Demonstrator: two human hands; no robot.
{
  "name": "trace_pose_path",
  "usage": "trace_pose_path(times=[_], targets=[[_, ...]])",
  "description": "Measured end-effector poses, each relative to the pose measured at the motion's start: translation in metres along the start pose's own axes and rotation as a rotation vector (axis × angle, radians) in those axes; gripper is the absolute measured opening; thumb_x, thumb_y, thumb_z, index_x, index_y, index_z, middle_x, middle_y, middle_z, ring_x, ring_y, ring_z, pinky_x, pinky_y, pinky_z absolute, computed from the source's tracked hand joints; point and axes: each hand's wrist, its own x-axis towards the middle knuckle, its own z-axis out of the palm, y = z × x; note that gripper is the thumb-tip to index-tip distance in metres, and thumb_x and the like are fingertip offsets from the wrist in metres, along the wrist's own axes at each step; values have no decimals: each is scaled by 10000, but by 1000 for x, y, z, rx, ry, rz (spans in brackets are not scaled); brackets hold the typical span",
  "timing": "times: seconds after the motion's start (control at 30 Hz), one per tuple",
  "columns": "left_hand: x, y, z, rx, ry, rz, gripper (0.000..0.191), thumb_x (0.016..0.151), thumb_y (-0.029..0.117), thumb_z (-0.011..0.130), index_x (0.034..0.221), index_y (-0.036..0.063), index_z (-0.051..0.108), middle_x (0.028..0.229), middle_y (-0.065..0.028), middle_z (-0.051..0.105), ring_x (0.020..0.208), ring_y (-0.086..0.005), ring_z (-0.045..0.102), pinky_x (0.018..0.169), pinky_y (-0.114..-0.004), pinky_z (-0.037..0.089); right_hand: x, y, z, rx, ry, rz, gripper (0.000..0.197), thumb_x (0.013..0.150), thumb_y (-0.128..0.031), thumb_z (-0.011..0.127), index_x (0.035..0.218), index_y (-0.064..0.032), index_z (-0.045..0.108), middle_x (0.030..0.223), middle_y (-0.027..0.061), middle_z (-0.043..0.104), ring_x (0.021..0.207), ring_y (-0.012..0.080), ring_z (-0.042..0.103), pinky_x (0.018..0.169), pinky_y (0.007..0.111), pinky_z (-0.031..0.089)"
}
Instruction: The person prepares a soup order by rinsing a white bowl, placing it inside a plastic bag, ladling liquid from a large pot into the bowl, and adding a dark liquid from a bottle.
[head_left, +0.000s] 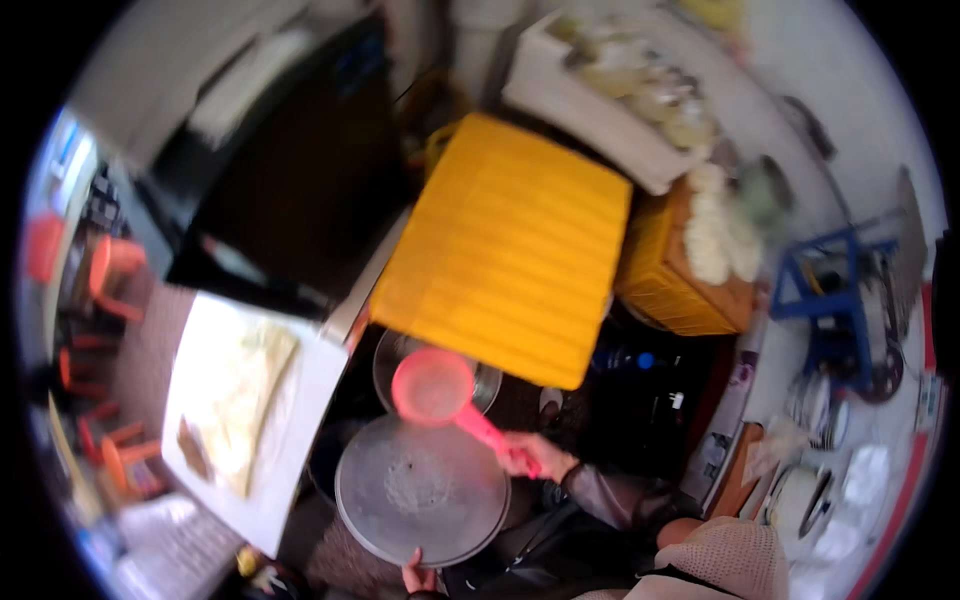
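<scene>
My right hand (534, 455) is closed around the handle of a pink plastic dipper (433, 386), whose round bowl is over the edge of a metal basin (489, 386). Just below the dipper's bowl lies a large round metal lid (424, 487), grey and marked with whitish streaks at its middle. At the lid's near rim is my left hand (418, 574), with a finger on the edge; most of that hand is hidden or cut off by the picture's lower part. Motion blur hides what the dipper holds.
A yellow ribbed plastic lid or panel (510, 247) juts in beyond the basin. To the left are a white table (315, 375) with a bag and a black appliance (300, 172). Rightward stand a yellow crate (660, 277) and a counter with dishes. Orange stools (120, 274) are far left.
</scene>
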Motion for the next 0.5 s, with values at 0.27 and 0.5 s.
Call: trace_pose_path(times=[0.27,0.5], targets=[[35,3,70,96,-57,-46,523,778,154,650,1251,50,451,1236,-133,521,1153,-334,482,988,-507,388,-243,-43,160,310,-296,-225,410,943,-207,460,1304,-31,377,722,43,440,441,56,356,368,192,303],[63,5,127,57,-98,-191,416,791,89,597,1187,-13,515,1193,-131,555,1152,-308,485,1029,-500,339,-432,-156,189,79,116,-752,237,901,-243,526,1000,-31,486,664,46,484,422,90,399,365,212,325]])
